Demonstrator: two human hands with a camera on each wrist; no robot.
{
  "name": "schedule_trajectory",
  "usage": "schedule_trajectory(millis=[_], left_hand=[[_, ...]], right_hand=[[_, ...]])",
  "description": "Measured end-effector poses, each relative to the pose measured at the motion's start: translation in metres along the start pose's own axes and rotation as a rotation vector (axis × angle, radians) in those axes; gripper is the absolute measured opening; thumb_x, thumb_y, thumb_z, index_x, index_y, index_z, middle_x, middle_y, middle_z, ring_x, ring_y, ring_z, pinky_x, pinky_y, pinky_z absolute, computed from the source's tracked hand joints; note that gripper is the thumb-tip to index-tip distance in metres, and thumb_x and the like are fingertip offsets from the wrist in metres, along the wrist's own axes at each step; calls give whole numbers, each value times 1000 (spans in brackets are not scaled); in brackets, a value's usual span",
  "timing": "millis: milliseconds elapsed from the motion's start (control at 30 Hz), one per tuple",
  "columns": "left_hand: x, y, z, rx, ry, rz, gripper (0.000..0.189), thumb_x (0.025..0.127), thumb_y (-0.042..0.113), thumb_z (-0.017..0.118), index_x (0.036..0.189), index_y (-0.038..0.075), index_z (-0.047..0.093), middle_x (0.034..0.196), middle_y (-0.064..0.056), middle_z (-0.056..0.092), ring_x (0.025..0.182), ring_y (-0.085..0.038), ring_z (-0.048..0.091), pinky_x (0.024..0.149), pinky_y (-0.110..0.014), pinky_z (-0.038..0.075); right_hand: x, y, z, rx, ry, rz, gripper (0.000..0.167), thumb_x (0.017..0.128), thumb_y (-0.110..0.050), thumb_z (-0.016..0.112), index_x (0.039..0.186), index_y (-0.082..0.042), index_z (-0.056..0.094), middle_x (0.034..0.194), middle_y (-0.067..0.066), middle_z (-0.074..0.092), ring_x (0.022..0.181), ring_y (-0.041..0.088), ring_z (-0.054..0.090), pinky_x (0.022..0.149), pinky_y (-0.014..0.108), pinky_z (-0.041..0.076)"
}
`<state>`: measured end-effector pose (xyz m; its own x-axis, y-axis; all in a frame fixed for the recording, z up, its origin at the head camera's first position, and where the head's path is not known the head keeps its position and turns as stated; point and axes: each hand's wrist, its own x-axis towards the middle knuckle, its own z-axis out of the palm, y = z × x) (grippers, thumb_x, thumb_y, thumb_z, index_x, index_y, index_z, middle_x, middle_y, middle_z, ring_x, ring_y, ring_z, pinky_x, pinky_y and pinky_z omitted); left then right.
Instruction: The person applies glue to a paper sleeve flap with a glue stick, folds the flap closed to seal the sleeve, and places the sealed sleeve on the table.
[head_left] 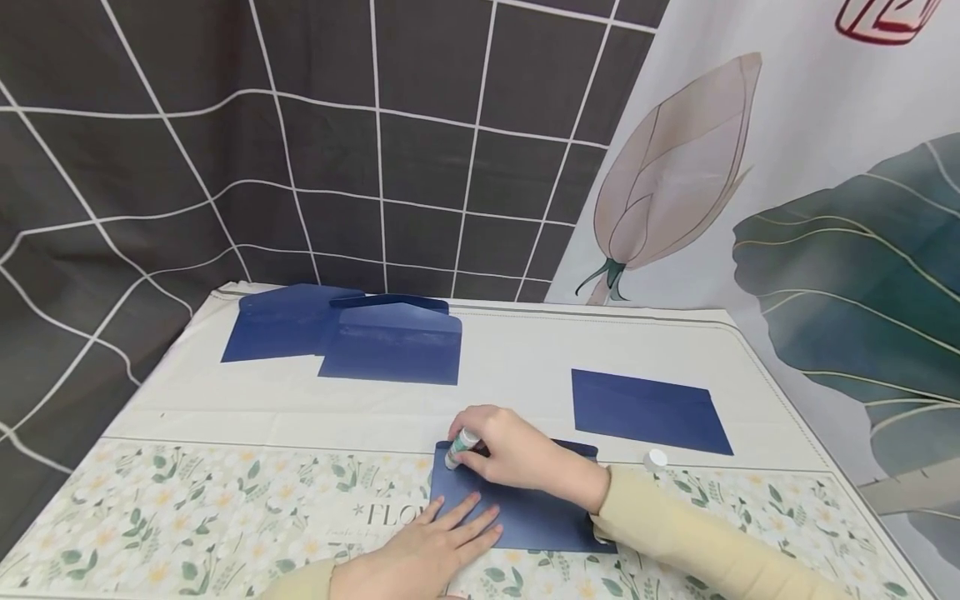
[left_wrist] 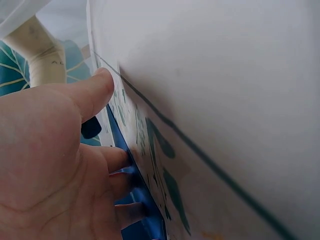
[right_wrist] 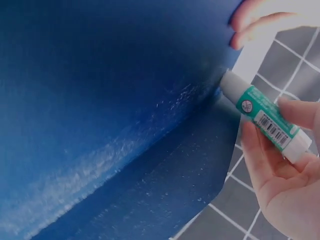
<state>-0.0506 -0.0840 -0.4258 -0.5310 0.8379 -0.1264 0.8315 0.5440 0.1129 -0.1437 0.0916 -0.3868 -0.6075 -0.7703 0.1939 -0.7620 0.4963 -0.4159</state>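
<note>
A blue paper envelope [head_left: 536, 518] lies on the table at the front. My right hand [head_left: 517, 450] grips a green and white glue stick [right_wrist: 267, 117] between thumb and fingers, its tip at the envelope's surface near the far left corner. In the right wrist view a shiny whitish glue streak [right_wrist: 95, 175] runs beside the flap's fold [right_wrist: 120, 172]. With fingers spread straight, my left hand [head_left: 431, 550] presses on the envelope's near left part. In the left wrist view its fingertips [left_wrist: 132, 212] rest on the blue paper.
Several blue envelopes [head_left: 393, 350] overlap at the back left of the table. Another blue envelope [head_left: 648, 412] lies alone on the right. A small white cap [head_left: 655, 459] sits beside my right forearm. A floral printed cloth [head_left: 225, 517] covers the table's front.
</note>
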Motion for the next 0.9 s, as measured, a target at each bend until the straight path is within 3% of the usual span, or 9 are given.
schedule_trajectory(millis=[67, 167, 300, 400, 600, 700, 900], left_hand=[[0, 0, 0, -3, 3, 3, 78, 89, 66, 43, 149, 16, 36, 156, -3, 33, 144, -26, 32, 101, -51, 46], [-1, -1, 1, -11, 3, 7, 77, 91, 64, 42, 150, 16, 35, 157, -3, 32, 144, -26, 31, 101, -51, 45], [-1, -1, 0, -21, -3, 6, 77, 91, 65, 42, 150, 16, 34, 157, -3, 31, 145, -26, 30, 103, -50, 44], [-2, -1, 0, -13, -5, 1, 80, 89, 67, 42, 150, 17, 33, 158, -2, 30, 145, -25, 30, 104, -50, 44], [-2, 0, 2, 24, 7, -5, 82, 87, 70, 43, 150, 18, 34, 157, 0, 31, 144, -23, 31, 104, -48, 44], [-2, 0, 2, 23, 4, -8, 82, 88, 70, 42, 150, 18, 33, 158, 0, 31, 145, -23, 30, 104, -49, 43], [-1, 0, 2, 12, -4, -6, 81, 89, 69, 41, 151, 18, 33, 158, 0, 29, 145, -24, 29, 104, -50, 43]], right_hand=[[1, -1, 2, -96, 14, -36, 19, 90, -25, 67, 103, -11, 62, 93, -3, 67, 76, 6, 63, 72, 20, 53], [2, -1, 6, -242, 66, -70, 24, 90, -35, 66, 100, -14, 59, 81, -5, 67, 65, 5, 62, 62, 19, 51], [6, -1, 11, -396, 162, -100, 29, 87, -42, 68, 91, -16, 57, 60, -9, 63, 47, 2, 55, 43, 14, 38], [9, -2, 14, -464, 206, -93, 31, 85, -45, 69, 85, -18, 56, 52, -11, 59, 40, 2, 49, 38, 13, 27], [13, -4, 21, -488, 229, -79, 24, 87, -34, 68, 77, -18, 54, 49, -10, 56, 36, 1, 42, 38, 12, 18], [13, -4, 23, -475, 234, -95, 18, 85, -24, 67, 76, -17, 53, 49, -10, 56, 37, -1, 36, 39, 11, 17], [9, 1, 23, -474, 238, -62, 18, 81, -24, 68, 73, -19, 52, 47, -11, 52, 39, -2, 29, 41, 12, 20]])
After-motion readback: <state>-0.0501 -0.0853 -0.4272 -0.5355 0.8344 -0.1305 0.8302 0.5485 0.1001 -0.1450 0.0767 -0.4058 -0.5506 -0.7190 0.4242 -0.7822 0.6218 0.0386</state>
